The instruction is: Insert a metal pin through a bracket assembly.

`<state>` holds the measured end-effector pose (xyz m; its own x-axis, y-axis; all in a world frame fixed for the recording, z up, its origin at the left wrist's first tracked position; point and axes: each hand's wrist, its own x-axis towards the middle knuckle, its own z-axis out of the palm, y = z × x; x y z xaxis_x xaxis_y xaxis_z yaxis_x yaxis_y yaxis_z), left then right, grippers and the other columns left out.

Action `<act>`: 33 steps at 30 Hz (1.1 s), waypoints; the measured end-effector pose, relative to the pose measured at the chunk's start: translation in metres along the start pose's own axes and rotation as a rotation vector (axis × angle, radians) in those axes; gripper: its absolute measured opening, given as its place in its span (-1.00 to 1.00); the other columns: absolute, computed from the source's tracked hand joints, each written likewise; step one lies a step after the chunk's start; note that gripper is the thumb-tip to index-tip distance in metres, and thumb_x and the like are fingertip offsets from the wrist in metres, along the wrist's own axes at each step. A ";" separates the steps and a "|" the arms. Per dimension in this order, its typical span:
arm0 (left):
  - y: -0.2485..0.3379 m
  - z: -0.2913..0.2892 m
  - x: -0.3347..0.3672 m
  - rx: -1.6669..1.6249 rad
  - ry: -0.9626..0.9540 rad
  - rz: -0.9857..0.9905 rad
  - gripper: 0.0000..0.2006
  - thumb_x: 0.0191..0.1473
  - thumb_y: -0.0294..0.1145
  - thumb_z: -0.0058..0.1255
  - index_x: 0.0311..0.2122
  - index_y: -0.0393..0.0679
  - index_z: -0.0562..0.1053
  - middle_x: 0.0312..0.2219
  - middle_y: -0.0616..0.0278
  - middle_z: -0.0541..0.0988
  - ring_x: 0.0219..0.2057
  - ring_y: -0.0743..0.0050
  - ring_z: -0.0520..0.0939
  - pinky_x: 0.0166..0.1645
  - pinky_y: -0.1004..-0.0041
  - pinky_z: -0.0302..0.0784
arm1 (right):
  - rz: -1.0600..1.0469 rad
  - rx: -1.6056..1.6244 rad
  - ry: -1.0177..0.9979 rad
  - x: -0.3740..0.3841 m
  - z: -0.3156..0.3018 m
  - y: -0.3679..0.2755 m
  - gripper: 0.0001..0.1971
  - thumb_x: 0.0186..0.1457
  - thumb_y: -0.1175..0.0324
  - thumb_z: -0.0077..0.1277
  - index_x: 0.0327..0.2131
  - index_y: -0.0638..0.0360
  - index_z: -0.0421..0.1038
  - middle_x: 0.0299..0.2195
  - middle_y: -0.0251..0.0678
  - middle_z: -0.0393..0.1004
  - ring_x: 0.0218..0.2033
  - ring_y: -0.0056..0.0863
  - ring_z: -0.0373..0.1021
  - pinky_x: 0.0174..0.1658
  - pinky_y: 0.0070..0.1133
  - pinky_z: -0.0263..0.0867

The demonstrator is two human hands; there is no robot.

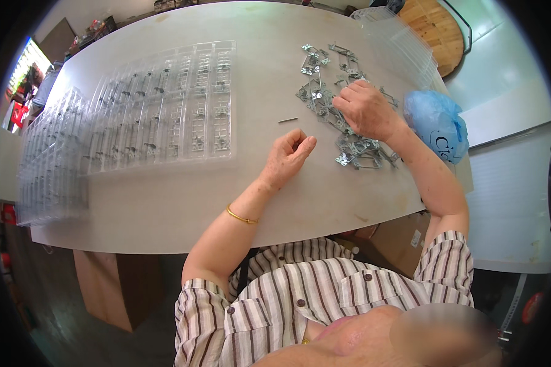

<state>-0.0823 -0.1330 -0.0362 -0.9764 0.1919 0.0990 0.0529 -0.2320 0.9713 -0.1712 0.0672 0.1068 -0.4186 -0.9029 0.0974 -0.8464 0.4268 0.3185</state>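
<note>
My right hand (368, 110), fingers curled down and closed, is over a loose pile of small silvery metal brackets with rods (317, 98). Its fingertips reach in among the parts, and what they grip is hidden. Left of the pile, my left hand (286, 158) hovers over or rests on the table with its fingers curled in and the thumb against them. Whatever it may hold cannot be made out. A single thin metal pin (288, 120) lies on the tabletop just beyond my left hand, apart from the pile.
Clear plastic trays (159, 160) with rows of metal parts cover the left of the white table (257, 202); a further stack (52, 165) stands at its left edge. A blue plastic bag (436, 125) sits at the right, clear trays (398, 46) behind it. Cardboard boxes (107, 284) stand below.
</note>
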 end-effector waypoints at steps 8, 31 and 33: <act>0.011 0.002 -0.002 -0.057 -0.045 -0.051 -0.70 0.28 -0.19 0.05 -0.42 -0.15 0.36 -0.62 0.48 0.35 -0.63 0.79 0.30 -0.57 0.62 0.24 | 0.273 -0.006 0.142 -0.015 0.001 -0.016 -0.87 -0.10 0.51 0.11 -0.41 0.14 0.39 -0.51 -0.29 0.42 -0.42 -0.28 0.41 -0.21 -0.40 0.30; 0.019 -0.001 -0.001 -0.496 -0.134 -0.216 -0.72 0.31 -0.21 -0.01 -0.10 -0.24 0.38 -0.22 0.10 0.58 -0.44 0.38 0.66 -0.34 0.40 0.61 | 0.323 0.154 0.393 -0.044 0.000 -0.093 -0.76 -0.06 0.55 0.17 -0.26 0.19 0.40 -0.41 -0.25 0.48 -0.38 -0.24 0.47 -0.27 -0.38 0.39; 0.019 0.000 -0.001 -0.518 -0.145 -0.227 -0.73 0.31 -0.22 -0.01 -0.10 -0.24 0.38 -0.22 0.09 0.58 -0.43 0.36 0.66 -0.34 0.37 0.62 | 0.299 0.160 0.403 -0.043 0.003 -0.098 -0.75 -0.06 0.54 0.18 -0.25 0.19 0.40 -0.41 -0.25 0.48 -0.37 -0.26 0.48 -0.28 -0.39 0.40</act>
<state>-0.0799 -0.1376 -0.0180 -0.9106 0.4117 -0.0354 -0.2997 -0.5990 0.7425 -0.0711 0.0647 0.0681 -0.5163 -0.6754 0.5266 -0.7625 0.6425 0.0765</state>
